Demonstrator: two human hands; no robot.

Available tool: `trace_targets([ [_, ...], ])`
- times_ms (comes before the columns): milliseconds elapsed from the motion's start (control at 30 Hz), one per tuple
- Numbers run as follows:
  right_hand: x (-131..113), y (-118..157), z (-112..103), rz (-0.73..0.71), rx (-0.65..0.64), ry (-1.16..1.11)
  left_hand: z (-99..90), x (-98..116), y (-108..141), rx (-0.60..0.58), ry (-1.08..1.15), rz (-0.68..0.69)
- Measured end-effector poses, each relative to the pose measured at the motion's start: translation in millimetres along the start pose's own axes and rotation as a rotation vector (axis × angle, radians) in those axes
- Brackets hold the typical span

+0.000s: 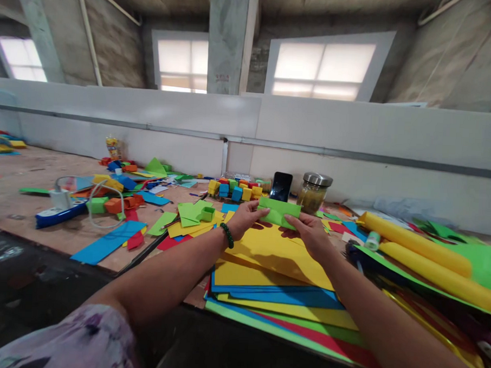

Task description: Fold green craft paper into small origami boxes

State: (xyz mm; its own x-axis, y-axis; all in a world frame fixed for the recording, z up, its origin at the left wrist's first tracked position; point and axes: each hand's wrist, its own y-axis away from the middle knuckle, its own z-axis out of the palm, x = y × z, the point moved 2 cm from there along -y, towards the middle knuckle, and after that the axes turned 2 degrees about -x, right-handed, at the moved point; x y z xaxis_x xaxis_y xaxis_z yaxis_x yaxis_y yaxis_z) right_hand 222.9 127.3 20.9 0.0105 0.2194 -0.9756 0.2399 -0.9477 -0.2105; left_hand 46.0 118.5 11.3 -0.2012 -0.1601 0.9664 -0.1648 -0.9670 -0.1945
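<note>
A green sheet of paper or thin foam [280, 211] is stretched between my two hands above a stack of coloured sheets [274, 261]. Its left end is pinched by my left hand [247, 219], which has a dark beaded bracelet at the wrist. The lower right corner sits between the thumb and fingers of my right hand [306, 233]. Yellow sheets top the stack, with blue, green and red edges showing lower down. Left of my hands, a small green open box [207, 213] rests on loose sheets.
Small coloured boxes [237, 191], a phone [281, 186] and a lidded glass jar [312, 192] stand behind my hands. Yellow rolls [422, 243] lie at the right. A blue-and-white power strip [61, 213] with a charger and white cable is at the left, near a blue strip [109, 243].
</note>
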Motion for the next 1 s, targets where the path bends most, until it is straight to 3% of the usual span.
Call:
trace_targets([
  [100,-3.4,2.3,1.8,-0.037,0.009,0.024,0.9,-0.1,0.9,0.021,0.018,-0.116],
  [600,-3.9,2.1,0.8,-0.029,-0.012,0.013,-0.2,2.5,-1.2,0.089,0.057,-0.083],
  [1000,-1.2,-3.1,-1.7,0.043,-0.015,-0.141,-1.9,4.9,-0.4,-0.022,0.186,-0.139],
])
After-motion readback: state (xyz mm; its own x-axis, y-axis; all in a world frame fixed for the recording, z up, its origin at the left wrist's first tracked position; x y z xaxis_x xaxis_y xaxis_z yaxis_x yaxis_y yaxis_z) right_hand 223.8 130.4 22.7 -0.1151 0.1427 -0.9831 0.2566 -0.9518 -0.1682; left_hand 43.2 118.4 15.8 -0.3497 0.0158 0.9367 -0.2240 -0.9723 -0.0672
